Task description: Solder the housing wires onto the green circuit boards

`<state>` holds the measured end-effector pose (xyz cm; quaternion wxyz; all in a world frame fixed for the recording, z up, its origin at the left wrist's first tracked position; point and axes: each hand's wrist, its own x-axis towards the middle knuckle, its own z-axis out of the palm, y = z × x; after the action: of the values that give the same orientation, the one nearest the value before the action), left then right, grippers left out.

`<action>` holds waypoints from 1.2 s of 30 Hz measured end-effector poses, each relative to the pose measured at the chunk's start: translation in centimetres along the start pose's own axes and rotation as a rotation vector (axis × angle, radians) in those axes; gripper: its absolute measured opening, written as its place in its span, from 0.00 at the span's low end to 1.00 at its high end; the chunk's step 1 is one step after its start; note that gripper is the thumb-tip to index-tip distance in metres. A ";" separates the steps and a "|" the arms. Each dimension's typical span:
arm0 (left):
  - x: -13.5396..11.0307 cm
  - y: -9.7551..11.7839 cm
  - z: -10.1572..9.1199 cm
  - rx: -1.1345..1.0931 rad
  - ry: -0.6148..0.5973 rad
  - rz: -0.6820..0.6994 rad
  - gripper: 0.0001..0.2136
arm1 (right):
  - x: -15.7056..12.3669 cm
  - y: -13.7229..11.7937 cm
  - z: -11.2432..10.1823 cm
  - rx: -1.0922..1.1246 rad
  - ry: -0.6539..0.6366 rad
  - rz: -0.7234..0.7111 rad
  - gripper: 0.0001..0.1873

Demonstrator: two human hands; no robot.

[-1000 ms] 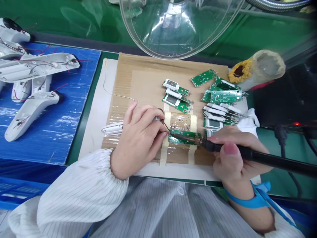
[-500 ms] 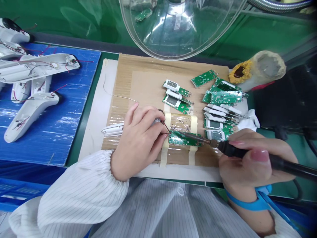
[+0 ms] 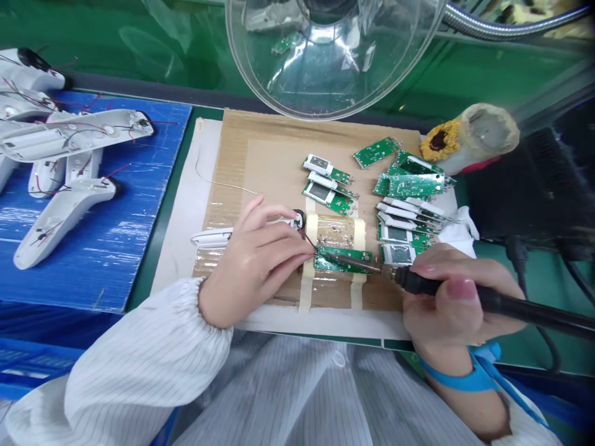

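Note:
My right hand is closed around the black handle of a soldering iron, whose metal tip lies over a green circuit board. That board rests on the taped cardboard in front of me. At its left end, my left hand pinches a thin wire between thumb and fingertips. The wire runs from a white plastic housing, which lies partly hidden beneath the left hand. A strand of solder wire lies on the cardboard just beyond the fingers.
Several circuit boards with small screens are stacked at the right, and bare green boards lie behind them. White housings with loose wires cover a blue sheet at the left. A clear round cover overhangs the back.
My left fingers have straightened a little, showing more of the housing's dark end. The iron's tip stays over the board's left part. The whole view has shifted slightly.

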<state>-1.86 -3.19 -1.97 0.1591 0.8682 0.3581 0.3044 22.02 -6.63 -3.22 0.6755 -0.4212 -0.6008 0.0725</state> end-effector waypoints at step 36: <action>3.4 0.5 -2.0 0.022 -0.409 -0.047 0.10 | -0.2 0.3 1.0 -0.058 -0.109 -0.058 0.11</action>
<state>-1.01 -1.03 1.24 0.2258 0.9051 0.3417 0.1142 21.26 -6.07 -3.67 0.6313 -0.4186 -0.6503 0.0582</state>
